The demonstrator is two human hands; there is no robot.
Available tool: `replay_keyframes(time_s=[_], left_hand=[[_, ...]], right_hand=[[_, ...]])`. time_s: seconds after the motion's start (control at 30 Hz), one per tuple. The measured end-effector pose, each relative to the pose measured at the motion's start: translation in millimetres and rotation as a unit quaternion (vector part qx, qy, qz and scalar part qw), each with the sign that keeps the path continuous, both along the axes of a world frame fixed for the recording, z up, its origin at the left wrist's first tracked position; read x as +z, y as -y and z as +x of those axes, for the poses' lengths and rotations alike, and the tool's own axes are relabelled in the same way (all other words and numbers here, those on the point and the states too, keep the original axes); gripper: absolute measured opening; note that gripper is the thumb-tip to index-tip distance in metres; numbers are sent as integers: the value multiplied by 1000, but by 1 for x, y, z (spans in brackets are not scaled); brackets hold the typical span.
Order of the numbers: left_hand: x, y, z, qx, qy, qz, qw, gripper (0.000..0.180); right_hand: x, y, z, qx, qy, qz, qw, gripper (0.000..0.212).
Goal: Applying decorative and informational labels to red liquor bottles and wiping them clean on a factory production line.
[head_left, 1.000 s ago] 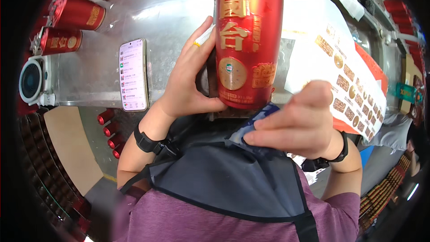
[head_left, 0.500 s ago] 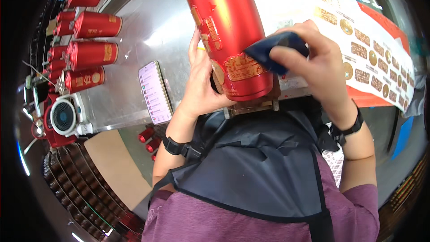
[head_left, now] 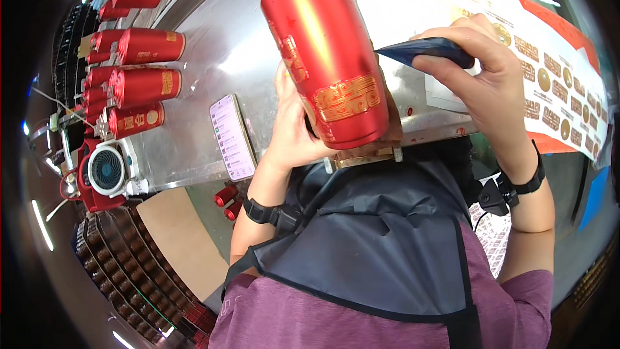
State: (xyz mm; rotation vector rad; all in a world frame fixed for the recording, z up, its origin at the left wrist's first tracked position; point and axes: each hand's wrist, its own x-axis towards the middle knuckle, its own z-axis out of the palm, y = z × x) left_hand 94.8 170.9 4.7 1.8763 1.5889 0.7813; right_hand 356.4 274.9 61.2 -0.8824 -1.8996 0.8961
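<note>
A glossy red cylindrical bottle rests on a brown wooden-looking stand, left hand clamped on its side, right hand, apart, pinching a dark-blue pointed cloth-like piece that, dragged hard, could lift the gold relief label.

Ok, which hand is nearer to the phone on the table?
Left. The left hand is right of the phone, at the large red bottle's left side; the right hand, pinching a dark blue piece, is beyond the bottle.
</note>
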Motion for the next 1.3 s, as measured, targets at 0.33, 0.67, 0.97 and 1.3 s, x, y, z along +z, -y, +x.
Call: replay_keyframes(time_s=[0.33, 0.67, 0.97, 1.3], left_hand=[[6, -5, 3, -34, -36, 53, 997, 86], [26, 15, 0, 41, 18, 149, 988, 105], [23, -4, 13, 43, 62, 204, 976, 140], [28, -4, 16, 72, 38, 227, 970, 129]], right_hand=[[24, 11, -18, 81, 16, 102, 991, 34], [41, 36, 23, 79, 130, 93, 984, 37], [48, 41, -11, 126, 230, 223, 939, 36], [61, 27, -32, 144, 297, 275, 903, 38]])
